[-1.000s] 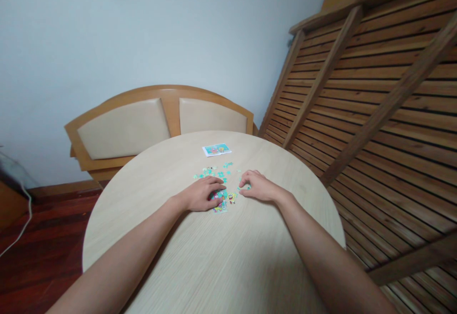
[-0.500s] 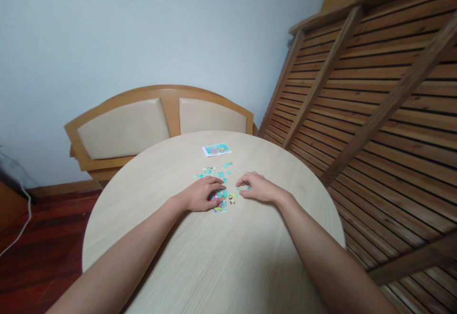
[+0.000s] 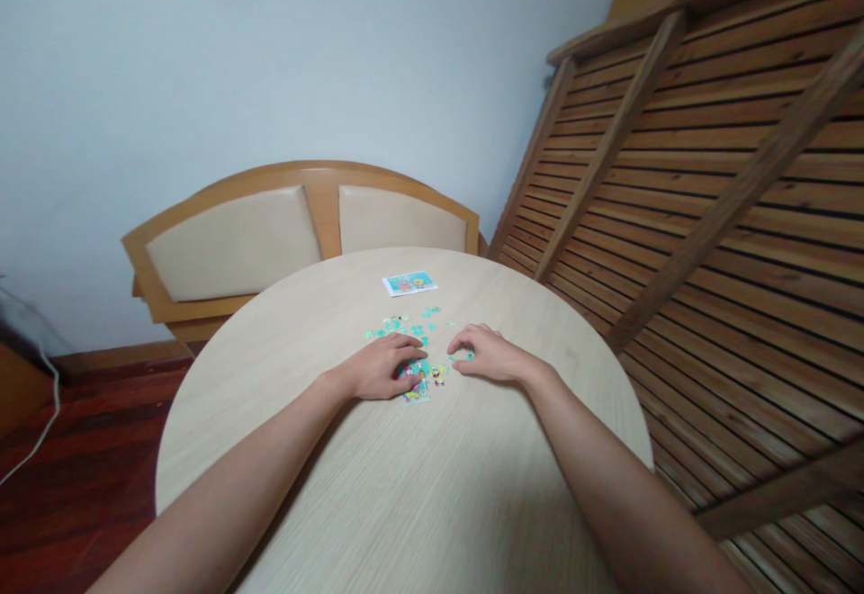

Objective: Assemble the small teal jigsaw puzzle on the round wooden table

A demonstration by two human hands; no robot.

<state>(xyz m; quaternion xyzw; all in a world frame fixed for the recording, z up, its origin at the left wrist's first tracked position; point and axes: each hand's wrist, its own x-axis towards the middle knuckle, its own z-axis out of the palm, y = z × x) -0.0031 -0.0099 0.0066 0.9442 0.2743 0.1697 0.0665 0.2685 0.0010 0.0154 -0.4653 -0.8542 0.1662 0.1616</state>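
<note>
My left hand (image 3: 386,367) rests over a partly joined jigsaw puzzle (image 3: 417,391), its fingers spread and covering the upper left of it. Just right of that section lies a joined yellow cartoon figure of puzzle pieces (image 3: 438,374). My right hand (image 3: 487,353) is curved on the tabletop, thumb and fingers apart. Between them and under the palm are a few teal puzzle pieces (image 3: 471,356), partly hidden. Loose teal puzzle pieces (image 3: 418,330) are scattered beyond my hands, some close to the left fingers.
A picture card (image 3: 409,283) showing cartoon figures lies toward the far side of the round wooden table (image 3: 418,486). Behind the table stands a padded headboard (image 3: 236,238) against the wall. A slatted wooden frame (image 3: 702,171) leans on the right.
</note>
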